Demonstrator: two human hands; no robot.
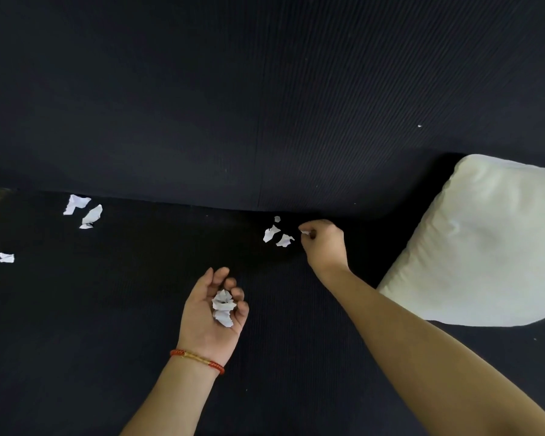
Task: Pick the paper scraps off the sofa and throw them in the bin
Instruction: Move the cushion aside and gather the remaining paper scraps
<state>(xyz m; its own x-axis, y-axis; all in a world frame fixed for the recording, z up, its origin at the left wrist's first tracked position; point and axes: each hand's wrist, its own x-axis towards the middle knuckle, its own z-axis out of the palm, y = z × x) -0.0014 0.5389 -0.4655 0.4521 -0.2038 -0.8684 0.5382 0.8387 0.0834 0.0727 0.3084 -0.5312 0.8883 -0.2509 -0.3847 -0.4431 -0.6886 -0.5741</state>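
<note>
White scraps (223,308) sit cupped in the left hand (213,309) while the right hand (323,243) pinches what looks like another scrap (305,232) off the dark sofa (107,294)

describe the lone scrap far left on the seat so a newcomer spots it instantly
Start at the black ribbed fabric sofa and follow its seat to the far left edge. There lies a small squarish white paper scrap, alone. Unlike the two larger crumpled white scraps up by the backrest crease, it lies flat and nearer the viewer.
</note>
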